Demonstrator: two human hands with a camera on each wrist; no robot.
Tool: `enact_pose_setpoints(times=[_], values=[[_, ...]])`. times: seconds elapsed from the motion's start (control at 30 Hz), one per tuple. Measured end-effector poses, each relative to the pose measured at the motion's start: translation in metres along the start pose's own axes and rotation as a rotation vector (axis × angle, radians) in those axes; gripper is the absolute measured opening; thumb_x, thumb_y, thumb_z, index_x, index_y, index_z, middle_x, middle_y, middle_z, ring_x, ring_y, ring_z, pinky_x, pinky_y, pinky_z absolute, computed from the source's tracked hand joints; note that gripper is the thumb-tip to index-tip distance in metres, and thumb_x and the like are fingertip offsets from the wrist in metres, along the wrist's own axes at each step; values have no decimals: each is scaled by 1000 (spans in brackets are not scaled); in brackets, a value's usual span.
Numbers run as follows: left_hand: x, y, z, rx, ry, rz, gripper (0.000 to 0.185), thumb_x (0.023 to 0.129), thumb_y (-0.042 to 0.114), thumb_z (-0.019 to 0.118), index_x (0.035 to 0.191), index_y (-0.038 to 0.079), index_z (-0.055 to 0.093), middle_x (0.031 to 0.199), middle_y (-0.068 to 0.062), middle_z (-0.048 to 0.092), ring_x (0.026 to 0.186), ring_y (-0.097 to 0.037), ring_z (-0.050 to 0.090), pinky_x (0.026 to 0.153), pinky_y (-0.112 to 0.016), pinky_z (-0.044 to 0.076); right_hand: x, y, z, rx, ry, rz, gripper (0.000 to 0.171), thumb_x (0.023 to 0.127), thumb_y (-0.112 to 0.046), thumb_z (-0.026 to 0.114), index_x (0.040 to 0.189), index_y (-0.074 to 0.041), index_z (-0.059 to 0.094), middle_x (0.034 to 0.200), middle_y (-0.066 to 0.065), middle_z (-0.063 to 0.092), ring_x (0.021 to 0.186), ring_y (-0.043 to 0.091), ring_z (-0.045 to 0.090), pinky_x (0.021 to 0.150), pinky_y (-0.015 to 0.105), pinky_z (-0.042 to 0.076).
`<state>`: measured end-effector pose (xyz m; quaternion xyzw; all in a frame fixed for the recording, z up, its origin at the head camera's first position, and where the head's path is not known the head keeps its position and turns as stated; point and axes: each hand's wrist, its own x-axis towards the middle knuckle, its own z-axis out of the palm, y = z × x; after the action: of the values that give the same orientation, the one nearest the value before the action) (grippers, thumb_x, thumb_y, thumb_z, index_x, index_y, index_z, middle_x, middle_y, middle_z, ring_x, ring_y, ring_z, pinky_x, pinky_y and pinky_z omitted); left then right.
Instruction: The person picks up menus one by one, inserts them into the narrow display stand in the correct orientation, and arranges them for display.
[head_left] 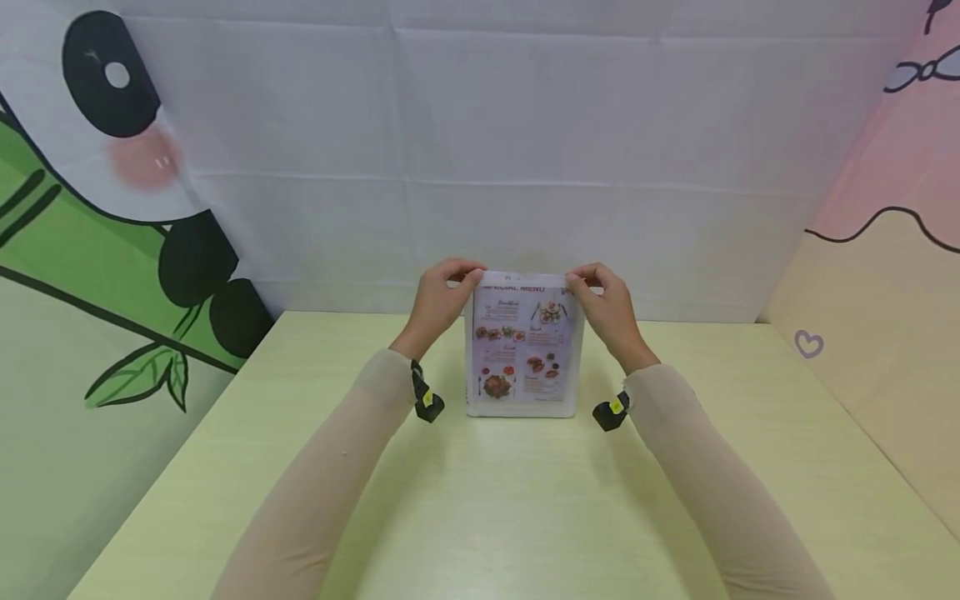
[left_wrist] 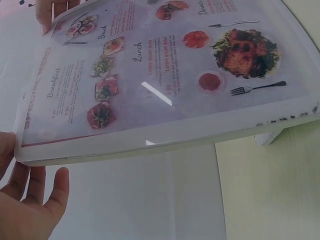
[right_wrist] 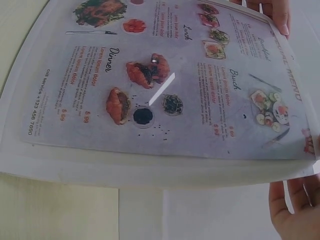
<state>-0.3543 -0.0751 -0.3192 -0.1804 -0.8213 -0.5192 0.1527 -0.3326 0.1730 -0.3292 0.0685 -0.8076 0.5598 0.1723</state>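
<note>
An upright menu card [head_left: 524, 350] in a clear stand rests on the pale yellow-green table [head_left: 525, 508], its printed food pictures facing me. My left hand [head_left: 444, 293] grips its top left corner and my right hand [head_left: 606, 302] grips its top right corner, fingers curled over the upper edge. In the left wrist view the menu card [left_wrist: 165, 70] fills the frame, with my left hand [left_wrist: 27, 202] at its corner and the other hand's fingertips [left_wrist: 50, 12] at the far corner. In the right wrist view the menu card [right_wrist: 160, 85] has my right hand [right_wrist: 296, 210] at its corner.
A white cloth backdrop [head_left: 525, 167] hangs just behind the menu. A panda-and-bamboo panel [head_left: 97, 217] closes off the left side and a pink and cream panel [head_left: 885, 275] the right. The tabletop stretches toward me between my forearms.
</note>
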Motion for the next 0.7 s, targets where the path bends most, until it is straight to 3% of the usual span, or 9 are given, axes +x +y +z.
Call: enact_pose_setpoints(times=[0.33, 0.7], values=[[0, -1, 0, 13, -3, -13, 24, 97, 24, 58, 111, 8, 69, 111, -9, 66, 101, -22, 58, 88, -39, 49, 1, 1, -1, 14, -33, 39, 36, 95, -39, 57, 112, -8, 60, 111, 8, 58, 97, 19, 52, 78, 31, 45], [1, -3, 1, 19, -5, -16, 25, 97, 25, 57, 112, 8, 68, 110, -10, 66, 100, -22, 59, 86, -38, 50, 3, 2, 0, 55, -27, 89, 40, 97, -40, 52, 119, -7, 58, 102, 5, 58, 91, 18, 54, 80, 30, 44]])
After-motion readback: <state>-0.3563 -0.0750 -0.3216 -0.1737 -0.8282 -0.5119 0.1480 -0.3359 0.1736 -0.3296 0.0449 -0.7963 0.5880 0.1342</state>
